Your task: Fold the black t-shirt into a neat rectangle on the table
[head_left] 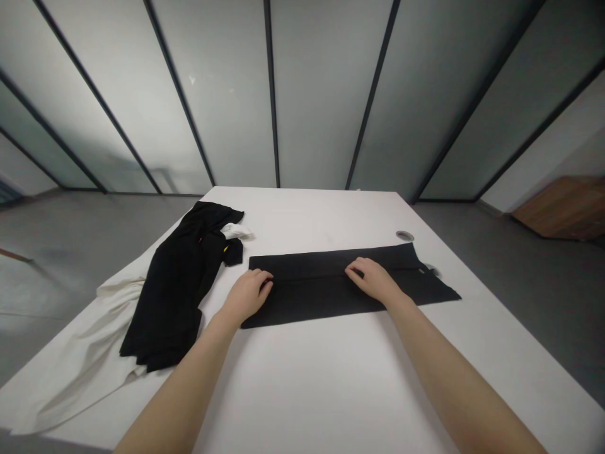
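1. Nearest, white fabric [70, 378] is spread over the left side of the white table [331, 391], partly covered by a heap of black clothing [167, 296].
2. The black cloth [316, 295] is laid flat across the middle of the table, to the right of the heap, with a lengthwise line along it.
3. The left hand [246, 295] is placed at the cloth's left end, fingers bent and thumb slightly apart; whether fabric is pinched cannot be told.
4. The right hand [374, 280] is set along the line, thumb and index tips close together; a pinch there cannot be confirmed.
5. The cloth's layers appear to be being arranged; light, even handling at both points seems called for.
6. Part of a round grey fitting [433, 270] is hidden by the right end; beyond, a grey ring [405, 236] is left uncovered. No obstruction is seen between the hands.
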Motion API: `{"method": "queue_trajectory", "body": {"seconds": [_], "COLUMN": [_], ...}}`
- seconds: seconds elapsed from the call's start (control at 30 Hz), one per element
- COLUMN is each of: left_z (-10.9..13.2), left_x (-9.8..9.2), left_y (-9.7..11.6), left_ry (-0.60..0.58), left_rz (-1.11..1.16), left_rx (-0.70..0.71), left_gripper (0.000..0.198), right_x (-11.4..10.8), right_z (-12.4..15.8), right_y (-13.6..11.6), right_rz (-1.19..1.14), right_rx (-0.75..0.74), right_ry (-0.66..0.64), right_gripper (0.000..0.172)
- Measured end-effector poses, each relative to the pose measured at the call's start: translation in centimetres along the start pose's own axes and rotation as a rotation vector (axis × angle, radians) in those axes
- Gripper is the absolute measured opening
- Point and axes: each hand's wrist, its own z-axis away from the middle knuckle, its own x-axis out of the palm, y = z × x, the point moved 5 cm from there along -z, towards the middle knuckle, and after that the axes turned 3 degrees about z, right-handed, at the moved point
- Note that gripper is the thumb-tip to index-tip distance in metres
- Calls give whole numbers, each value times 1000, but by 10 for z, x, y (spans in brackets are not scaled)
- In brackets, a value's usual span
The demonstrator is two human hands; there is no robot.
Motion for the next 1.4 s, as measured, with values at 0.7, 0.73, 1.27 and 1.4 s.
{"method": "queue_trajectory", "body": {"seconds": [0.7, 0.73, 1.27, 1.4], "left_z": [3, 2, 0, 6], "left_x": [3, 3, 5, 4], "left_y": [-25, -27, -50, -41], "left_ry": [-70, -36, 137, 114], "left_rz": [-250, -245, -99, -243], "left_rx": [-453, -447, -475, -483], "left_gripper": [22, 22, 35, 33], "right_x": [8, 7, 15, 18], "right_z": [2, 3, 8, 9], "right_y": [28, 28, 34, 38], "right_rz": [284, 279, 236, 223], "right_rx": [241, 244, 319, 301], "right_ry": [-30, -25, 12, 30], "right_gripper": [38, 33, 38, 40]}}
